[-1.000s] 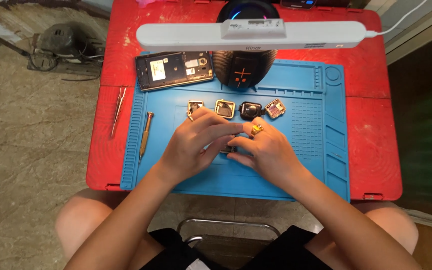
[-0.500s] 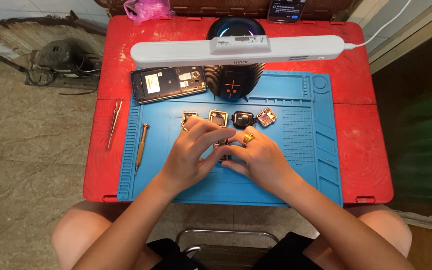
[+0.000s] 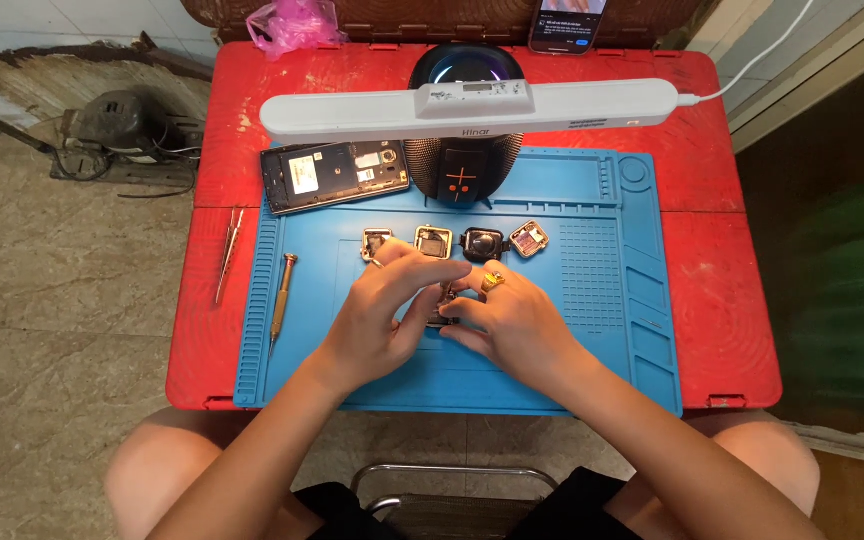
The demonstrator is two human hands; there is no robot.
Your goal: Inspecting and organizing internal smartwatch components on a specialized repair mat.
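Beige floor tiles surround a red table (image 3: 712,250), and on it lies a blue work mat (image 3: 572,330) with ribbed edges and small trays along its right side; both hands meet over the middle of this mat. Between them sits a small dark metal part (image 3: 446,305), mostly hidden by the fingers, so its exact shape cannot be told; the left hand (image 3: 387,315) comes in from the left with its fingers curled and its fingertips pinching the part from above, while the right hand (image 3: 512,320), wearing a gold ring (image 3: 492,281), presses in from the right with its fingers closed against the same part. Just beyond the fingertips stands a row of four small square watch cases (image 3: 452,241); behind them rises a dark round speaker (image 3: 462,175), and a white bar lamp (image 3: 472,105) spans across it. An opened phone (image 3: 334,175) lies at the mat's upper left corner; a screwdriver (image 3: 281,300) rests on the mat's left edge, well apart from the hands; tweezers (image 3: 228,252) lie on the red table beside it.
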